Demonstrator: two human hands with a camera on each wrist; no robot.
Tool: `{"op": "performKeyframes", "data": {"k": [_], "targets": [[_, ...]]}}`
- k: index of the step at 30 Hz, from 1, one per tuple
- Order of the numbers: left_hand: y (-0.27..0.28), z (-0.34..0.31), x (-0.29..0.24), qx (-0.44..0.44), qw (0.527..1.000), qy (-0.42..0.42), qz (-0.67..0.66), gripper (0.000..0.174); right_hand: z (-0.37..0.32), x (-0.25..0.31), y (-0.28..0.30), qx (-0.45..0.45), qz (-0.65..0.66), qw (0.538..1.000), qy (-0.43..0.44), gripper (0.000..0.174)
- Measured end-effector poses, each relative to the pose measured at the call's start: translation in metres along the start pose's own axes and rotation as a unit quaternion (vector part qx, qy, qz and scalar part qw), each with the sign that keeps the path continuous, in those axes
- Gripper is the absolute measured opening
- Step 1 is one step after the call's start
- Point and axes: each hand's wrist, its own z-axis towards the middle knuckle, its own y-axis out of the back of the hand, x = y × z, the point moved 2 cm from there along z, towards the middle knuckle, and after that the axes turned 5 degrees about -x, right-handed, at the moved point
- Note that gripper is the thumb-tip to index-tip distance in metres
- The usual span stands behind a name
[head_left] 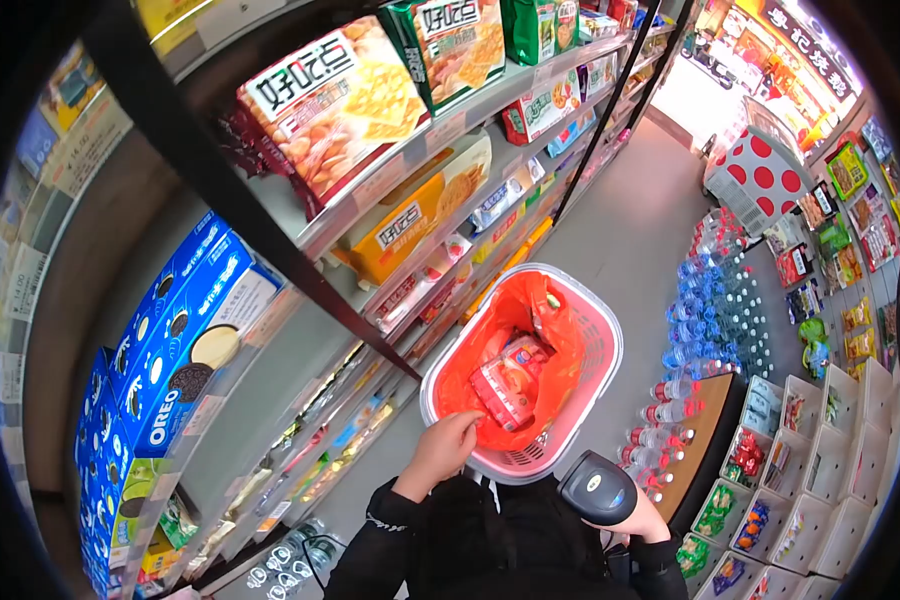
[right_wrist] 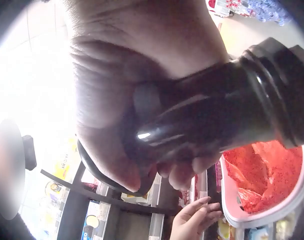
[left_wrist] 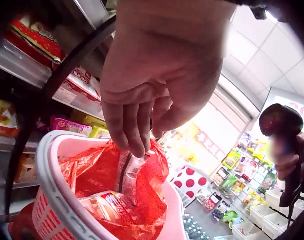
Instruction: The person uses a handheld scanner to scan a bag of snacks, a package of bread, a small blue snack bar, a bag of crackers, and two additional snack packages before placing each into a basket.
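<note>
A pink-and-white shopping basket (head_left: 610, 340) stands in front of the body, lined with a red plastic bag (head_left: 555, 420). Inside the bag lies a red-and-white snack packet (head_left: 510, 385), with a second clear-and-pink packet (left_wrist: 129, 175) beside it in the left wrist view. My left hand (head_left: 440, 455) hovers at the basket's near left rim; its fingers hang loosely downward over the bag and hold nothing. On the right, my right hand (right_wrist: 137, 65) grips the handle of a black barcode scanner (head_left: 598, 487), its fingers wrapped round it. The scanner's head sits just right of the basket.
Shelves with biscuit packs (head_left: 335, 110) and blue Oreo boxes (head_left: 175, 350) rise on the left. Bottled drinks (head_left: 705, 310) stand on the floor at right, before white bins of sweets (head_left: 755, 515). A red-dotted box (head_left: 760, 175) is farther back along the grey aisle.
</note>
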Motion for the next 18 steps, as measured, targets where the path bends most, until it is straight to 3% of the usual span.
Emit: {"op": "performKeyframes", "data": {"k": [3, 5, 7, 9, 10, 13, 15, 16, 17, 18], "targets": [[-0.024, 0.025, -0.001, -0.024, 0.999, 0.021, -0.038, 0.022, 0.013, 0.004, 0.027, 0.010, 0.016, 0.999, 0.026, 0.063], [-0.044, 0.046, 0.007, -0.004, 0.990, 0.114, -0.077, 0.023, 0.022, -0.002, 0.048, 0.013, 0.032, 0.999, 0.030, 0.063], [-0.059, 0.072, 0.001, -0.009, 0.989, 0.124, -0.077, 0.023, 0.030, -0.008, 0.069, 0.013, 0.049, 0.998, 0.031, 0.063], [-0.085, 0.098, 0.014, -0.069, 0.987, 0.072, -0.129, 0.024, 0.032, -0.013, 0.091, 0.002, 0.062, 0.998, 0.020, 0.064], [-0.101, 0.111, 0.023, -0.080, 0.961, 0.107, -0.243, 0.026, 0.033, -0.020, 0.101, 0.002, 0.066, 0.998, 0.004, 0.065], [-0.143, 0.152, 0.063, -0.132, 0.977, 0.116, -0.119, 0.025, 0.034, -0.029, 0.130, -0.012, 0.064, 0.998, -0.004, 0.065], [-0.152, 0.178, 0.063, -0.110, 0.949, 0.243, -0.167, 0.031, 0.034, -0.045, 0.147, -0.015, 0.048, 0.999, -0.015, 0.064], [-0.153, 0.188, 0.047, -0.143, 0.914, 0.278, -0.259, 0.033, 0.034, -0.058, 0.154, -0.010, 0.071, 0.997, -0.039, 0.064], [-0.149, 0.196, 0.030, -0.162, 0.937, 0.259, -0.172, 0.032, 0.033, -0.075, 0.161, -0.005, 0.093, 0.994, -0.062, 0.064], [-0.167, 0.204, 0.058, -0.172, 0.937, 0.243, -0.185, 0.029, 0.032, -0.096, 0.167, 0.004, 0.113, 0.991, -0.074, 0.064]]}}
